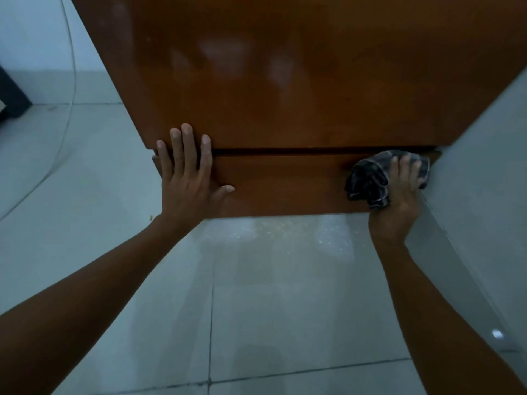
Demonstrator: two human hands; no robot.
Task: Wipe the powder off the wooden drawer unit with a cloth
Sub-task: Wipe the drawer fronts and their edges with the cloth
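Note:
The wooden drawer unit fills the upper half of the head view, its glossy brown top showing pale smears. My left hand lies flat with fingers spread over the unit's front left edge and the drawer front below it. My right hand presses a dark grey crumpled cloth against the right end of the drawer front, beside the wall. Pale powder specks lie on the floor just under the drawer front.
A grey wall runs close along the unit's right side. Pale floor tiles spread below and to the left. A thin white cable curves down the left side, with a dark object at the far left edge.

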